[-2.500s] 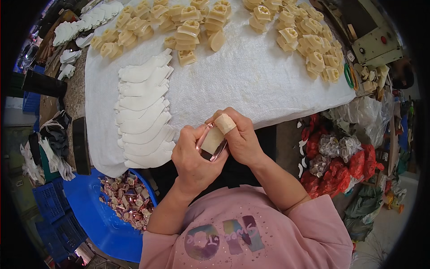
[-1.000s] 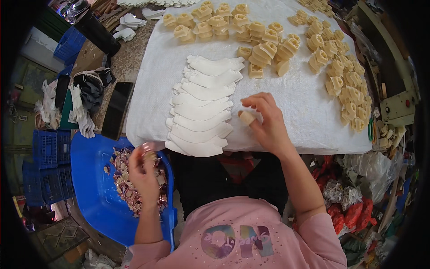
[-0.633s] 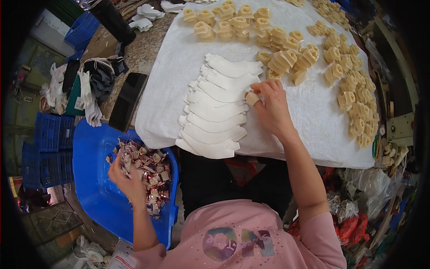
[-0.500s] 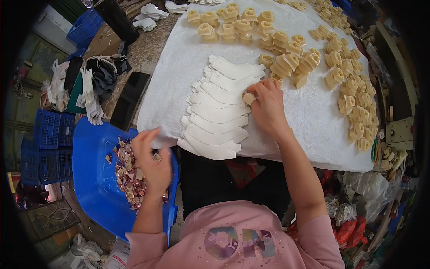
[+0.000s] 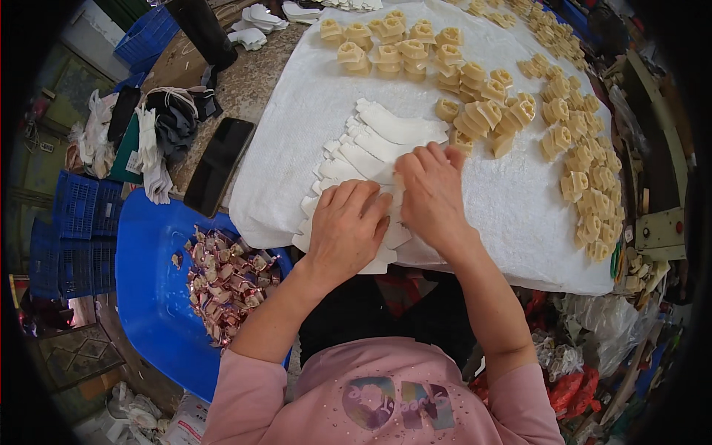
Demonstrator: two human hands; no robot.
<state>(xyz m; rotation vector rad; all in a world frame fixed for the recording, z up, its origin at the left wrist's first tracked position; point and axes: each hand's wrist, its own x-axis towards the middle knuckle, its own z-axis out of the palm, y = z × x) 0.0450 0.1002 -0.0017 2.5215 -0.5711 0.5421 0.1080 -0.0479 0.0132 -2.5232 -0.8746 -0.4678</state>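
A fanned row of overlapping white curved strips [image 5: 404,127] lies on the cloth-covered table in front of me. My left hand [image 5: 345,226] is over the near part of the row, its fingers bent and drawn together toward my right hand. My right hand [image 5: 432,194] is closed at the row's right edge, fingers curled down. Both sets of fingertips come close together, and what sits between them is hidden. Just beyond my right hand stand cream-coloured hollow ring-shaped pieces [image 5: 478,119], some stacked into short leaning columns.
More cream pieces [image 5: 593,174] spread along the table's right side. A blue tub [image 5: 152,297] at the lower left holds a heap of shiny purple-and-beige scraps [image 5: 230,285]. A black phone [image 5: 219,167] lies at the left table edge, near gloves [image 5: 152,152] and a dark cylinder [image 5: 199,33].
My left hand has moved from above the blue tub right onto the white strips. My right hand has come slightly nearer and left; the small cream piece in its fingers is now hidden.
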